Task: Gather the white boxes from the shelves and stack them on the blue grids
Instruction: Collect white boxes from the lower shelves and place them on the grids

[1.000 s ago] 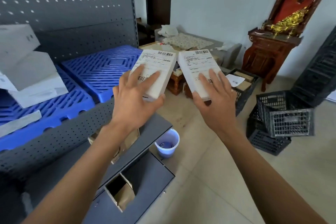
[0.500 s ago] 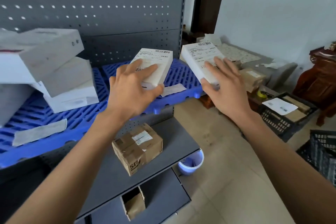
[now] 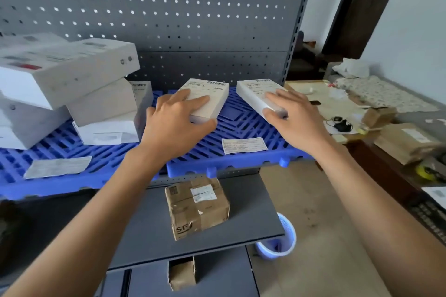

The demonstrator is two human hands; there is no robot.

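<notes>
My left hand (image 3: 176, 123) grips a flat white box (image 3: 212, 94) with a barcode label, fingers on top and thumb under its near edge. My right hand (image 3: 289, 118) grips a second flat white box (image 3: 253, 91) the same way. Both boxes hang just over the right blue grid (image 3: 241, 123) on the shelf; I cannot tell if they touch it. A leaning pile of bigger white boxes (image 3: 72, 79) lies on the left blue grid (image 3: 60, 144).
Two loose paper labels (image 3: 245, 145) lie on the grids. A grey pegboard (image 3: 169, 19) backs the shelf. A taped brown carton (image 3: 196, 207) sits on the lower grey shelf (image 3: 241, 224). A blue bin (image 3: 277, 241) stands on the floor; a cluttered table (image 3: 337, 103) stands right.
Both hands have carried their white boxes forward and down over the right blue grid. The view has swung left toward the shelf.
</notes>
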